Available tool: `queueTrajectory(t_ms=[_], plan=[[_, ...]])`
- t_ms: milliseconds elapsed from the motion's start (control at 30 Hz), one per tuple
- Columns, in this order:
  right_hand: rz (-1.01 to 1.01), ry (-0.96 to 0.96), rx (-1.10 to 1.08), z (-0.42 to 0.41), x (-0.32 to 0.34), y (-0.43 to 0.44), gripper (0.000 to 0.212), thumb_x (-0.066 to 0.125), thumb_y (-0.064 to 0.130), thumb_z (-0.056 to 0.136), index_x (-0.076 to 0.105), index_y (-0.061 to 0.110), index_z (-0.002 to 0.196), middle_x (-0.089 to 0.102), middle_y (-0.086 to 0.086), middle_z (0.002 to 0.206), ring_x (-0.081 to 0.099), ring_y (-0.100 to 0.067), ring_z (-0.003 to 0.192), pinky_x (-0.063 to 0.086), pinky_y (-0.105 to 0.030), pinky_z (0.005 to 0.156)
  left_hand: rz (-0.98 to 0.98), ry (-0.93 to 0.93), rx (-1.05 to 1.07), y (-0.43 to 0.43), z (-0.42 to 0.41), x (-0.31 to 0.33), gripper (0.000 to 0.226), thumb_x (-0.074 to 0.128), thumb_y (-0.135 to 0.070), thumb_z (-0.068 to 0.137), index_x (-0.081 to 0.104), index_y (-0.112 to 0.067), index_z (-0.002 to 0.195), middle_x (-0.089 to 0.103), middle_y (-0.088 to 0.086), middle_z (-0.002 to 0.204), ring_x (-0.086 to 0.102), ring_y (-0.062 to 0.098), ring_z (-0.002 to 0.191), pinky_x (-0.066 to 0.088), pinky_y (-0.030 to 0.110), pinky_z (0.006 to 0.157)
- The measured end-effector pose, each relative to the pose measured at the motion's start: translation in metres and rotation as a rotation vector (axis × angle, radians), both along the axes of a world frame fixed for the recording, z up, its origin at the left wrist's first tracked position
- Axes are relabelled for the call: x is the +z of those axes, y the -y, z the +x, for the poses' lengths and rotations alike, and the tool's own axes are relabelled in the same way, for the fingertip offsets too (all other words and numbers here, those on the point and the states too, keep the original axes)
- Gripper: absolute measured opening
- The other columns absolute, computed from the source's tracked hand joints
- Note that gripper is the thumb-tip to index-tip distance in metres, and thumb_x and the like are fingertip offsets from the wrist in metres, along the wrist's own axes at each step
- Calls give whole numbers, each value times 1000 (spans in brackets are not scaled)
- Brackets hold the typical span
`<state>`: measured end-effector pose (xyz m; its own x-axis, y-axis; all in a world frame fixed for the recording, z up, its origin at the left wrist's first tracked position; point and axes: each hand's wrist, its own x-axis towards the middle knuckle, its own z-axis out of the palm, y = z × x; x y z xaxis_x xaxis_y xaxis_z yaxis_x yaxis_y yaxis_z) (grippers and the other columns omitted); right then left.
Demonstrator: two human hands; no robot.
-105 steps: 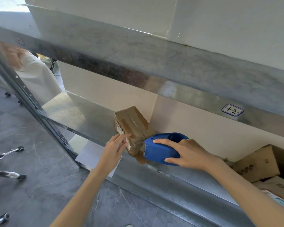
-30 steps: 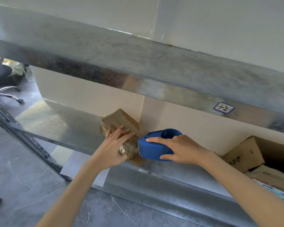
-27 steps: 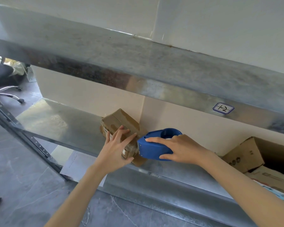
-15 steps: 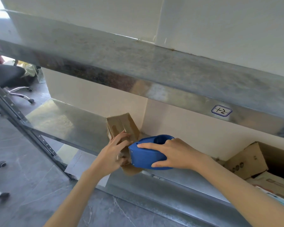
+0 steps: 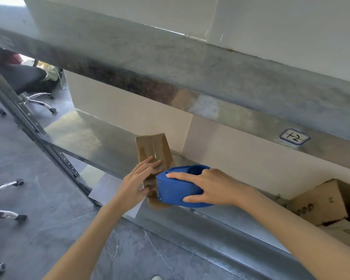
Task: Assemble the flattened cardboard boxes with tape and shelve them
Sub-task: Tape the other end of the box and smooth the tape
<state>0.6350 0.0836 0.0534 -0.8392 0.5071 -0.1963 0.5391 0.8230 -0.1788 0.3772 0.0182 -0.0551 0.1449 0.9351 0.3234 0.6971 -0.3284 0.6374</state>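
small box (image 5: 153, 149) on shelf (image 5: 85, 138), tape dispenser (image 5: 178, 188) right of it, open carton (image 5: 321, 201) far right

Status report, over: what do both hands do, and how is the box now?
Left hand holds small box on metal shelf. Right hand grips blue tape dispenser against box's near end. Open carton at right, apart.
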Motion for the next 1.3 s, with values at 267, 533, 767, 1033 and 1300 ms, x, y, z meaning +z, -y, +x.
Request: queueTrajectory(t_ms=[267, 533, 767, 1033, 1300], plan=[[51, 43, -141, 58, 10, -23, 70, 47, 63, 92, -6, 73, 137, 40, 16, 66, 36, -2, 62, 29, -24, 67, 32, 14, -32, -1, -5, -4, 47, 79, -20, 80, 61, -19, 123, 46, -15, 148, 28, 13, 147, 36, 40, 113], [125, 81, -239, 77, 9, -26, 72, 45, 62, 93, -12, 70, 138, 53, 11, 78, 42, -12, 65, 33, -27, 68, 40, 5, -13, 1, -4, -5, 43, 78, -22, 80, 62, -19, 120, 47, -15, 147, 27, 11, 147, 35, 34, 113], [192, 136, -309, 53, -7, -15, 71, 46, 57, 95, 0, 56, 150, 33, 10, 55, 29, -5, 50, 43, -32, 64, 23, -10, 7, 3, -3, -2, 46, 80, -17, 79, 61, -19, 121, 46, -16, 147, 23, 6, 148, 29, 25, 115], [279, 181, -308, 10, -30, -1, 71, 41, 52, 100, -6, 46, 154, 40, 2, 57, 38, -14, 49, 30, -30, 47, 21, -2, 8, 3, -2, -1, 48, 82, -12, 78, 61, -19, 120, 46, -17, 147, 24, 8, 148, 34, 30, 112], [405, 255, -280, -8, -44, 3, 70, 38, 46, 104, -5, 32, 157, 36, -1, 54, 31, -15, 43, 18, -29, 41, 31, 0, 28, -3, 2, -4, 46, 84, -10, 75, 64, -17, 116, 47, -16, 144, 26, 8, 147, 38, 34, 109]])
